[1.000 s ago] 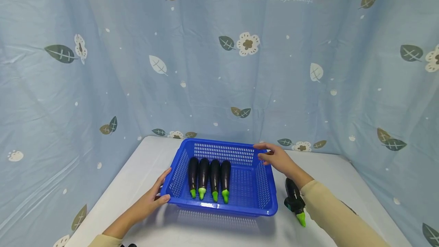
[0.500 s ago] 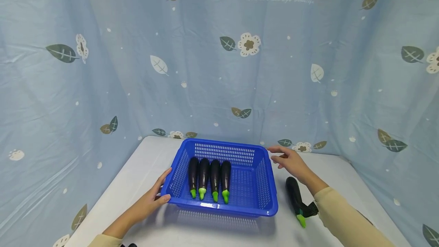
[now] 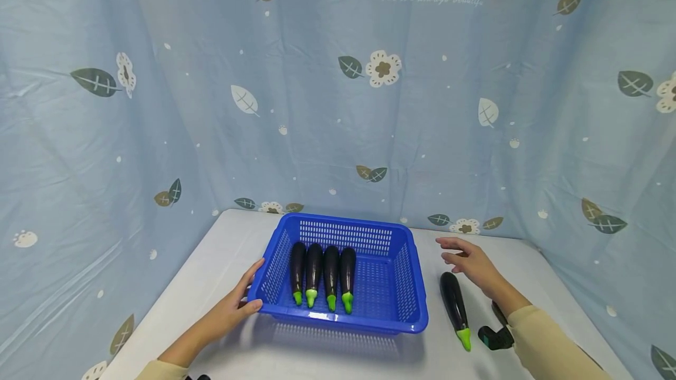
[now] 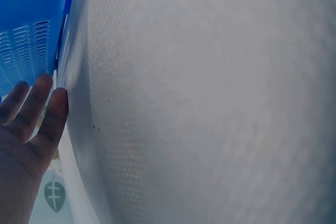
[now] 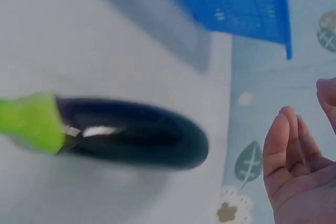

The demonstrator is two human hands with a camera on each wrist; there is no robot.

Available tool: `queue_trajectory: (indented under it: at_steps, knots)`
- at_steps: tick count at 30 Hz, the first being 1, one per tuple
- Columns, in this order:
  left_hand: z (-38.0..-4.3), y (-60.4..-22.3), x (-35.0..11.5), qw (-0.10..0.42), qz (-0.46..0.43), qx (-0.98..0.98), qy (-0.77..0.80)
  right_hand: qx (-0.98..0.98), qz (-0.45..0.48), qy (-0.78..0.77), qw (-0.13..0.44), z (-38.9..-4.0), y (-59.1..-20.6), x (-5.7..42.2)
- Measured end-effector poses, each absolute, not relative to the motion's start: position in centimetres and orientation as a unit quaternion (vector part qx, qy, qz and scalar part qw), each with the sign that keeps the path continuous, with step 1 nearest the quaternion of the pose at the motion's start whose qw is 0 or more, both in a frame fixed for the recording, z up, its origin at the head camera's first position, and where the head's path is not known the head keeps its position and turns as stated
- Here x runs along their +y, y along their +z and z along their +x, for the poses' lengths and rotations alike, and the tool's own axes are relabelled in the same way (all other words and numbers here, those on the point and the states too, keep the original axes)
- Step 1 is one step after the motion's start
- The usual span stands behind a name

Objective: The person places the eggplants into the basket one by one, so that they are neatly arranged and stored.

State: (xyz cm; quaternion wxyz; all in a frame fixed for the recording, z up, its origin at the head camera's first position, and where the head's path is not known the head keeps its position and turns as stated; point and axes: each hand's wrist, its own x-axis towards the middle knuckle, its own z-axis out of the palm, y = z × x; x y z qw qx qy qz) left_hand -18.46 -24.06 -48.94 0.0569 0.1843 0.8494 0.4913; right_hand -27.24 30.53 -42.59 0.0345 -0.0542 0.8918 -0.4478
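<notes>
In the head view a blue plastic basket [image 3: 327,322] with slotted walls stands on the white table. Several dark eggplants [image 3: 331,271] with green stems lie side by side in its left half. My left hand [image 3: 232,304] is at the basket's left side, its fingers along the outer wall and the thumb by the front corner; the left wrist view shows these fingers [image 4: 39,106] nearly straight. Another eggplant [image 3: 453,304] lies on the table right of the basket, its green stem towards me. My right hand [image 3: 475,263] hovers just beyond it, fingers loosely bent, holding nothing.
A black wrist camera [image 3: 495,339] hangs by my right sleeve [image 3: 549,339]. Something dark [image 3: 499,312] beside it is mostly hidden by the arm. A blue patterned curtain [image 3: 338,104] closes off the back and sides of the table [image 3: 237,233].
My right hand has moved right, from over the basket's far right corner to beyond the loose eggplant, which now shows fully. The left hand and basket have stayed still.
</notes>
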Motion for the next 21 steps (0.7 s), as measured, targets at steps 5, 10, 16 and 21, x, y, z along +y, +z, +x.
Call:
queue_trajectory:
  at_steps: [5, 10, 16, 21]
  knots:
    - [-18.5, -48.9, -24.1, 0.054, 0.190, 0.846, 0.495, 0.898, -0.041, -0.435, 0.037, -26.5, -43.8, 31.9]
    - [-18.5, -48.9, -24.1, 0.053, 0.193, 0.845, 0.496, 0.902, -0.034, -0.427, 0.045, -26.1, -44.9, 32.9]
    - [-18.4, -48.9, -24.0, 0.054, 0.188, 0.848, 0.493, 0.904, -0.021, -0.422, 0.064, -25.6, -46.2, 34.0]
    - [-18.5, -48.9, -24.0, 0.051, 0.192, 0.847, 0.492, 0.886, -0.012, -0.456, 0.087, -25.1, -47.2, 34.5]
